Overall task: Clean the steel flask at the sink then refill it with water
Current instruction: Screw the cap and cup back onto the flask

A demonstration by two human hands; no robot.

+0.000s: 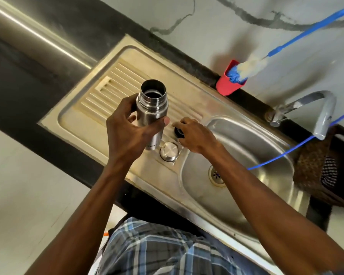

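My left hand (127, 128) grips the open steel flask (152, 104) upright above the ribbed drainboard (107, 92), its mouth uncovered. My right hand (195, 134) holds a small black stopper (177, 132) down on the drainboard beside the sink basin (252, 155); my fingers hide most of it. The flask's steel cap (169, 151) lies on the drainboard just below the flask. The tap (314, 114) curves over the basin's far right.
A red cup (225, 84) at the back wall holds a blue-handled bottle brush (250, 68). A blue cord (282, 153) runs across the basin. A brown cloth (314, 169) lies right of the sink. The black counter (28, 92) stretches left.
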